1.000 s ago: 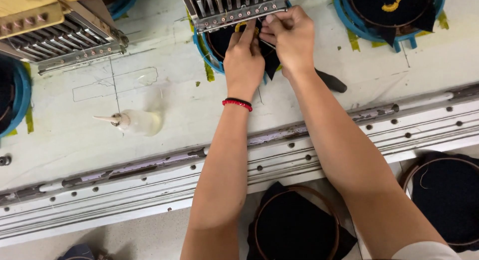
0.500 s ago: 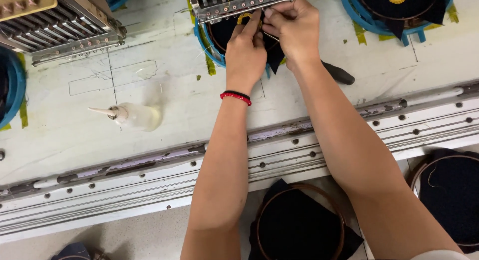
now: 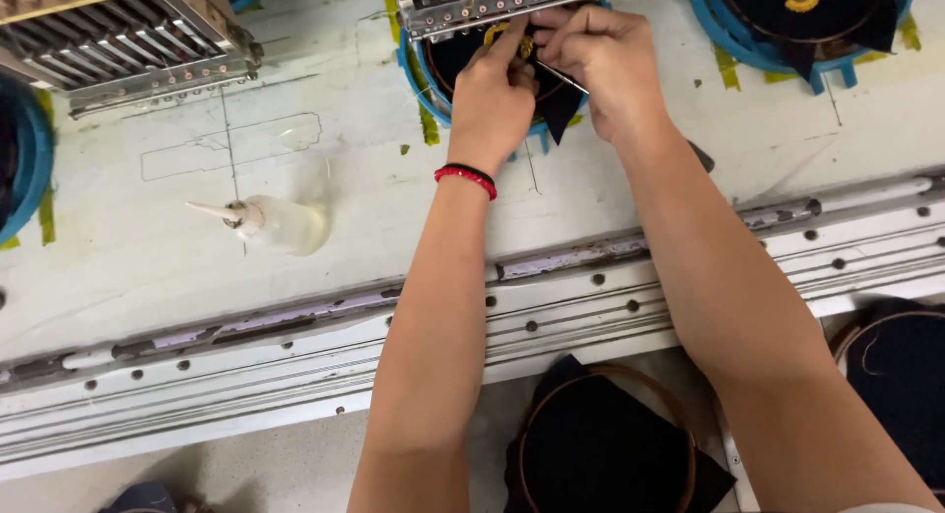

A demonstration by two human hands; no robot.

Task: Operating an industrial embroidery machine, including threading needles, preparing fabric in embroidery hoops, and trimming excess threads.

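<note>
- Compared with a second ago, both hands sit a little higher and closer under the needle head (image 3: 497, 3), and the view has drifted slightly left; the oil bottle (image 3: 271, 223) lies where it was.
- The left hand (image 3: 492, 104), a red and black wristband (image 3: 466, 175) at the wrist, has its fingers drawn together, index tip pressing on the dark fabric (image 3: 551, 95) in the blue hoop (image 3: 418, 75) beside a small yellow stitched motif (image 3: 512, 40).
- The right hand (image 3: 600, 65) has its fingers pinched shut on a thin metal tool (image 3: 563, 77), its tip hidden under the hands.
- Judged from this, the work goes best with the fabric held flat, the tool kept low, and both hands clear of the needles above.
- More hooped dark fabric waits on the white table (image 3: 148, 267) and below its rail.
</note>
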